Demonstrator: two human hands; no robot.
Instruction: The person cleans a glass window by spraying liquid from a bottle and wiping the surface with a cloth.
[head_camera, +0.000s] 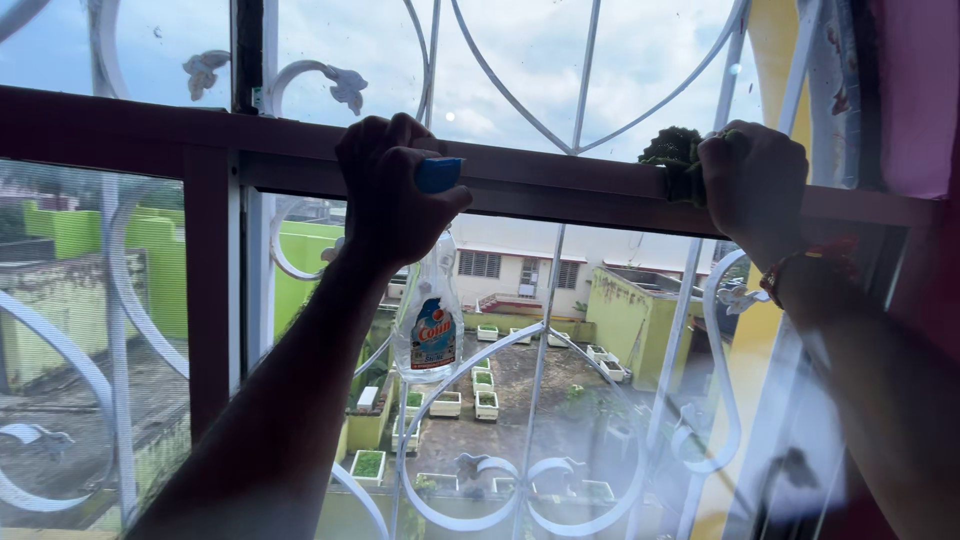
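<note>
1. Hands raised to the dark horizontal window frame bar (560, 185), seen from below against glass and the white curled window grille (540, 400)
2. Left hand (395, 190): fingers wrapped closed around the blue trigger head (438, 174) of a clear spray bottle (430, 325); knuckles rest against the bar
3. Bottle hangs straight down from that grip, long axis vertical, body below the fist and in front of the pane; transparent plastic, liquid low, blue and red label on the lower half
4. Right hand (752, 185): closed on a dark green scrubbing cloth (675, 158), pressing it onto the top edge of the bar
5. Cloth lies just to the left of the right hand's fingers, touching the bar; bunched, rough-textured, partly hidden by the fist
6. Key relation: cloth and bottle sit on the same bar, well apart, with the bar's long axis running between them; right hand is the nearer one to the cloth, left hand to the bottle
7. Beyond the glass: rooftop with white planters (486, 404), green walls
</note>
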